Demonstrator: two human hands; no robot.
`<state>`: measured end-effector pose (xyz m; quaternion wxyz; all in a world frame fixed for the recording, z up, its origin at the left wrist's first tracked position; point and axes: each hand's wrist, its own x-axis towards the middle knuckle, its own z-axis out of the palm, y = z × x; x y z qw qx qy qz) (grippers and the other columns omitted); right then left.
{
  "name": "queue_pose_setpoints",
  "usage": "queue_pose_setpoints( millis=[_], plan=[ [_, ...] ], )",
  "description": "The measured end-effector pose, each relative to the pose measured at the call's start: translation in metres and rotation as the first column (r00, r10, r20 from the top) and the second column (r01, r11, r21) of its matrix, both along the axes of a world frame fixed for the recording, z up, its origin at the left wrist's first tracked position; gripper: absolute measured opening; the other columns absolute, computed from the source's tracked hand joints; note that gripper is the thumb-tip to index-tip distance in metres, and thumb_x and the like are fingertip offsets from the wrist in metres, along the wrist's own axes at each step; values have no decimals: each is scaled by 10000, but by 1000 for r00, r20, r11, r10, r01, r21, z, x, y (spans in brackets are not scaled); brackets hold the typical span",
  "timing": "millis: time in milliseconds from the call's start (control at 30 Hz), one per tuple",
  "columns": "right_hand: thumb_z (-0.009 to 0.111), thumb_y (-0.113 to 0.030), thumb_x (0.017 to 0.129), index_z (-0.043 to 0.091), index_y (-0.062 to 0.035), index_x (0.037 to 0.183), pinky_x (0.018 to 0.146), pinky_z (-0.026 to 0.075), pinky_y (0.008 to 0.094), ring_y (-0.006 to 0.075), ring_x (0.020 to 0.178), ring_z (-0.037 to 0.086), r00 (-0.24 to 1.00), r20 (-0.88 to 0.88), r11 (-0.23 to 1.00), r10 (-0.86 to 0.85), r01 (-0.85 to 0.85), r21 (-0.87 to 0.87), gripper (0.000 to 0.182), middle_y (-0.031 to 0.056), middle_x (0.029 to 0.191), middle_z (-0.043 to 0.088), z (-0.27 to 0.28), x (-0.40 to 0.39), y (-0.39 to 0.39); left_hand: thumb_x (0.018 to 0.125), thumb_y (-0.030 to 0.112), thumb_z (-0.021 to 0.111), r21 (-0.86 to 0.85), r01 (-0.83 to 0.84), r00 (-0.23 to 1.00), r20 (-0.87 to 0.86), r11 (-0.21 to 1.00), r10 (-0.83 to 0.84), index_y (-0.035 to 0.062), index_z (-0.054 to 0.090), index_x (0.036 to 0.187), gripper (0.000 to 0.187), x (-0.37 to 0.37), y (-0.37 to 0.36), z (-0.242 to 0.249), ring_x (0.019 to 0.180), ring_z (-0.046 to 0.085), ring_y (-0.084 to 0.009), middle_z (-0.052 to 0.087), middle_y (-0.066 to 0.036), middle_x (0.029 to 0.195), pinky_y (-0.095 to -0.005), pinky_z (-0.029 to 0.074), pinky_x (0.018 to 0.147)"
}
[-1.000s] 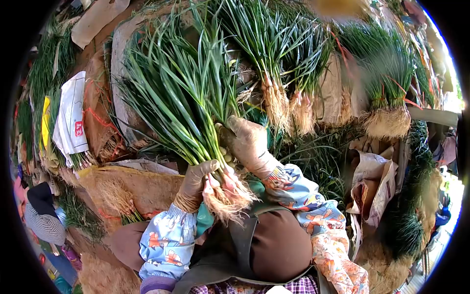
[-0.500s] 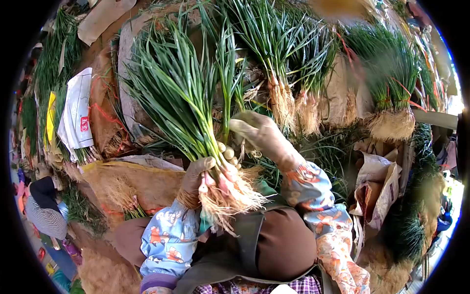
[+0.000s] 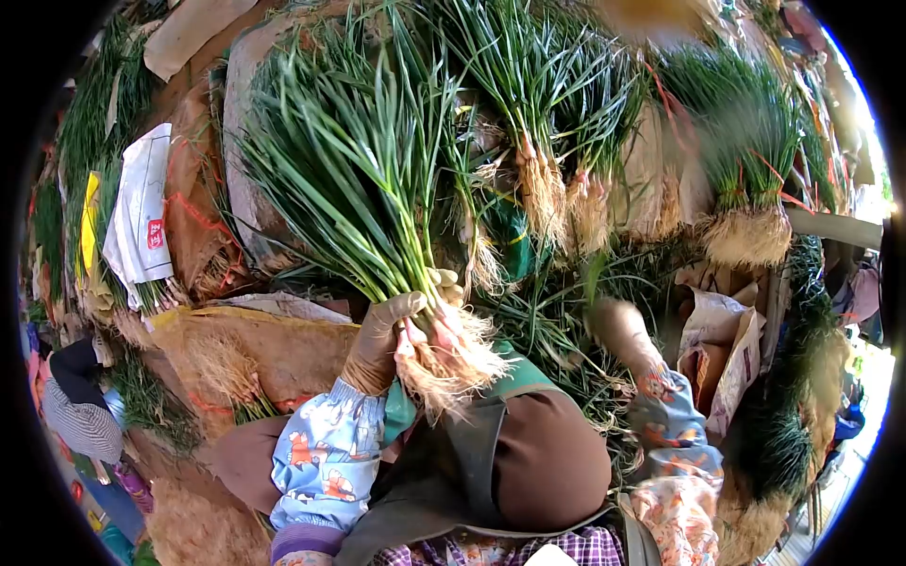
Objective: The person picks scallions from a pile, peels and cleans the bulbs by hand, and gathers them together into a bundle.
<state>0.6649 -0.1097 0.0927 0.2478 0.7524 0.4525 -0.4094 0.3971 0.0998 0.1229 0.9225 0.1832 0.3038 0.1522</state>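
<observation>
A bunch of long green stalks with pinkish bulbs and pale roots [image 3: 406, 226] fans up and to the left above the lap. My gloved left hand [image 3: 392, 325] is wrapped round it just above the bulbs, with fingertips showing on the far side. Over the loose green leaves right of my lap is my gloved right hand [image 3: 618, 325], away from the bunch and smeared by motion, so its fingers cannot be made out. Behind the held bunch lies a smaller group of stalks with roots [image 3: 481, 259].
More rooted bunches [image 3: 543, 179] lie at the top centre, and tied bundles [image 3: 750, 226] at the upper right. An open paper sack [image 3: 722, 349] stands at the right. White sacking [image 3: 142, 212] lies at the left. Another person in a striped hat [image 3: 85, 424] is at the lower left.
My right hand has moved right and down, away from the bunch. The separate stalks beside the bunch now sit within it, under my left hand's grip.
</observation>
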Motion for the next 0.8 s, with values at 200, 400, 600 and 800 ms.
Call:
queue_pose_setpoints(
  millis=[200, 400, 600, 800],
  plan=[
    [512, -303, 848, 574, -43, 1026, 598, 489, 309, 198, 663, 574, 777, -537, 824, -329, 514, 239, 320, 72, 801, 589, 50, -42, 64, 738, 184, 626, -97, -13, 999, 45, 995, 17, 9, 494, 1090, 415, 4, -8, -3, 954, 524, -254, 518, -119, 1099, -394, 489, 744],
    [534, -215, 871, 561, -9, 891, 403, 321, 198, 62, 446, 399, -48, -950, 512, -308, 834, -208, 209, -5, 604, 475, 13, -85, 188, 748, 162, 607, -63, 10, 1000, -17, 998, -11, -33, 480, 1087, 411, -1, -9, 2, 868, 580, -253, 566, -145, 1032, -374, 491, 762],
    [546, -231, 836, 552, -114, 711, 428, 421, 289, 171, 451, 508, 982, 50, 650, -184, 83, 756, 170, 53, 557, 520, -13, -92, 159, 718, 232, 628, -55, 36, 999, -20, 998, -37, -12, 499, 998, 394, 7, -7, 3, 727, 587, -261, 552, -126, 877, -366, 503, 682],
    [509, -218, 826, 568, -89, 890, 586, 483, 321, 202, 710, 586, 842, 148, 811, 518, -539, 230, 156, 82, 795, 595, -36, -6, 49, 756, 196, 626, -76, -198, 937, 277, 977, 212, 34, 438, 1126, 445, -7, 0, 37, 838, 546, -278, 512, -147, 983, -397, 519, 593]
  ],
)
